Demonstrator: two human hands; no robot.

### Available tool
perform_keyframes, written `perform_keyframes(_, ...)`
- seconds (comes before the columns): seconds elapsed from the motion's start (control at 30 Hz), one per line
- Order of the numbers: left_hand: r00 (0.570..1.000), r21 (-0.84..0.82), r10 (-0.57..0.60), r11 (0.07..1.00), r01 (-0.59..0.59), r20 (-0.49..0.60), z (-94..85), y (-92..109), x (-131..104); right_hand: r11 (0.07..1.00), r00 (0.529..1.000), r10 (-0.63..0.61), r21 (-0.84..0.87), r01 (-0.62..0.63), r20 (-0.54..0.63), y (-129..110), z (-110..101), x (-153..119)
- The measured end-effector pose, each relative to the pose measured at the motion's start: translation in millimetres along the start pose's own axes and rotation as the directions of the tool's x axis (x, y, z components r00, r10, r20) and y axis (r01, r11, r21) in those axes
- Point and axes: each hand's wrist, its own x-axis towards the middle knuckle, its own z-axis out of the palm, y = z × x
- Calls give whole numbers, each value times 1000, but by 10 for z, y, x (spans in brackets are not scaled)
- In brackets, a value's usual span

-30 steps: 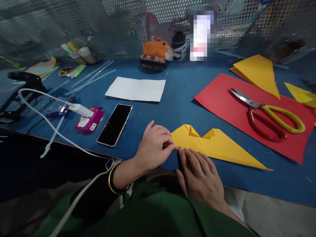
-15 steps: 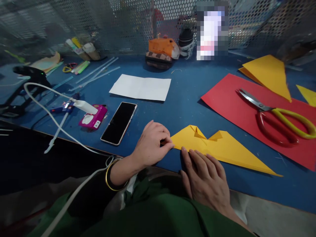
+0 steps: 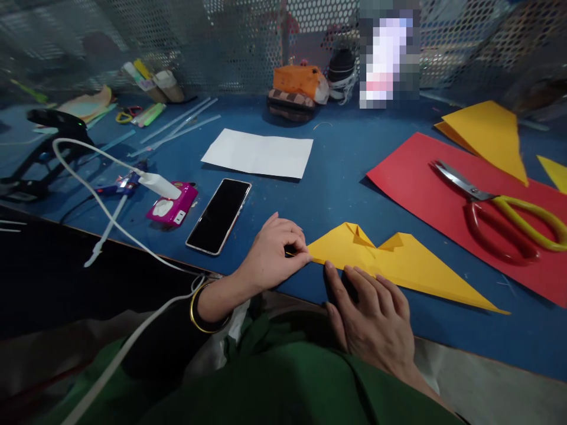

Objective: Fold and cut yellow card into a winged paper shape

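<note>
A folded piece of yellow paper [image 3: 381,260] lies on the blue table, with two peaks along its far edge and a narrow fold along its near edge. My left hand [image 3: 277,254] pinches its left tip between thumb and forefinger. My right hand [image 3: 372,319] rests flat, fingers extended, with the fingertips on the paper's near edge. Right of the paper, scissors [image 3: 476,195] with one red and one yellow handle lie on a red paper sheet [image 3: 398,168].
A phone [image 3: 219,215] lies left of my hands, beside a magenta power socket [image 3: 172,203] with a white cable. Behind it are a white folded paper [image 3: 259,153] and a glue gun [image 3: 126,183] further left. More yellow paper [image 3: 487,133] lies at the right.
The whole view has shifted slightly, so everything appears a little further right. My left hand keeps its pinch on the paper; my right fingertips remain along the near edge.
</note>
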Motion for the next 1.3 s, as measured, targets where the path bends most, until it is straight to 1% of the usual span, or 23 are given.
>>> perform_keyframes(0.17,1000,-1,12,1000,-12,21,-20,-17,6,1000,1000,-10,0,10,-18,-1,9,7)
perform_keyframes(0.33,1000,-14,10,1000,-9,22,-33,-5,-1,999,1000,-3,39,3,1,10,-37,44)
perform_keyframes(0.5,1000,10,28,1000,-29,2,-47,-2,-61,988,996,93,129,-90,-15,91,-77,194)
perform_keyframes(0.57,999,24,37,999,-36,-2,-49,-7,-82,972,991,131,193,-132,14,126,-62,280)
perform_keyframes(0.7,999,34,42,999,-42,3,-45,-11,-101,923,976,188,319,-215,113,156,-4,422)
perform_keyframes(0.8,998,34,54,998,-55,15,-35,-13,-102,890,969,205,386,-243,137,146,32,470)
perform_keyframes(0.97,995,40,98,994,-98,19,-19,-22,-95,878,964,225,400,-263,140,132,50,481)
perform_keyframes(1.17,995,51,77,995,-80,63,-21,-4,-71,835,955,235,466,-293,180,160,52,495)
perform_keyframes(1.3,994,82,74,993,-80,76,-23,12,-49,834,952,245,462,-302,181,153,49,515)
